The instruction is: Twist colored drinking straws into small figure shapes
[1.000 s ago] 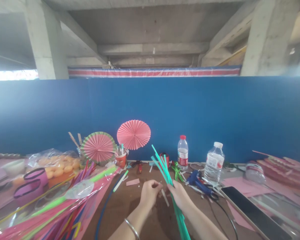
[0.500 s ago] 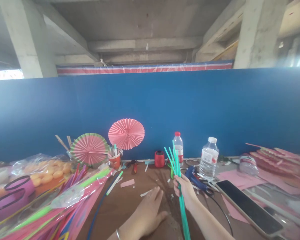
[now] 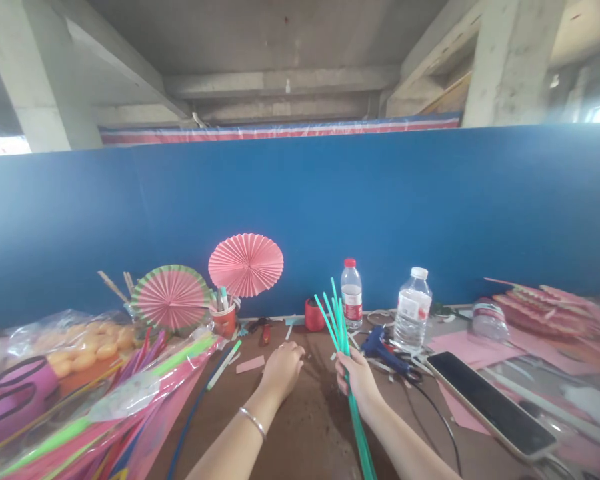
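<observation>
My right hand [image 3: 357,381] is closed around a bundle of thin teal sticks [image 3: 354,413], which look like pipe cleaners. Their upper ends [image 3: 334,313] fan out above my fist, and the lower ends run down past the near side of the picture. My left hand [image 3: 283,370], with a silver bangle [image 3: 253,423] at the wrist, rests palm down on the brown tabletop [image 3: 300,427]. Its fingers are slightly bent and hold nothing that shows; the thumb is hidden. Just left of it lie a pink paper strip [image 3: 250,364] and a pale green stick [image 3: 224,365].
Folded pink paper fans [image 3: 247,265] stand by a cup of pens [image 3: 225,322]. Bagged colourful strips [image 3: 145,393] cover the left. Behind are a red container [image 3: 315,315] and water bottles [image 3: 413,313]. A blue glue gun [image 3: 385,350] and phone [image 3: 490,403] lie right.
My left hand has slid forward and left over the tabletop, and the white scrap by its fingers is out of sight. My right hand keeps hold of the teal pipe cleaners. The view has shifted slightly.
</observation>
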Demonstrator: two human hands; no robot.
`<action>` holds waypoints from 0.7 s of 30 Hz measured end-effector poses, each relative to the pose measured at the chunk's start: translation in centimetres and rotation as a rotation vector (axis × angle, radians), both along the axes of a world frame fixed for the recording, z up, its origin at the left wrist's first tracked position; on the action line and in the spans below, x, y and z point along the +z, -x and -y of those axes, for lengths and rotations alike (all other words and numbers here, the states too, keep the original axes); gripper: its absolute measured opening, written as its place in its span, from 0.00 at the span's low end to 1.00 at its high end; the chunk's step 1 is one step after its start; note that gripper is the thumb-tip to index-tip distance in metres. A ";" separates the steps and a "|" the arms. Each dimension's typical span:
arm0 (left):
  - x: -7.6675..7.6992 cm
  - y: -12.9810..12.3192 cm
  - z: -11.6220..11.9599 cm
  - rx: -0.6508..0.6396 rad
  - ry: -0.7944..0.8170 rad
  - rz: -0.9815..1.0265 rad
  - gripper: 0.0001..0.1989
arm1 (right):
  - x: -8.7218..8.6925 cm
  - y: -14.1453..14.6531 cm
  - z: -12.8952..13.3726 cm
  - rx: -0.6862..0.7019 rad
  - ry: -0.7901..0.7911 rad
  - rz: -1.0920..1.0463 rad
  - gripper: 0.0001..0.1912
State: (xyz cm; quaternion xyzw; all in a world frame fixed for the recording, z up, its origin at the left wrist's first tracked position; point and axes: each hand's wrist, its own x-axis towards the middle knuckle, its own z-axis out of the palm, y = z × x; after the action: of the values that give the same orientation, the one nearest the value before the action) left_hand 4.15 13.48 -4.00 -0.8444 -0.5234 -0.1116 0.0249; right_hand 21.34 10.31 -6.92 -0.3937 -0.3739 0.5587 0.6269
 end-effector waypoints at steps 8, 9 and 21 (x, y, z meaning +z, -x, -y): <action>0.3 -1.9 -2.2 -0.053 -0.010 -0.043 0.10 | -0.5 0.2 -0.3 -0.015 0.005 0.022 0.15; 0.4 -1.9 -2.2 -0.058 -0.019 -0.054 0.10 | -0.5 0.2 -0.4 -0.013 0.006 0.022 0.15; 1.0 -2.3 -1.9 -0.116 -0.098 -0.138 0.09 | -0.4 0.4 -0.4 -0.017 0.024 0.020 0.17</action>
State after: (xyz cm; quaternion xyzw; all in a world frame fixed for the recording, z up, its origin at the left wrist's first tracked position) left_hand 6.48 15.37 -3.00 -0.8767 -0.4646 -0.0800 0.0958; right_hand 20.96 10.73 -7.27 -0.4099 -0.3703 0.5538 0.6230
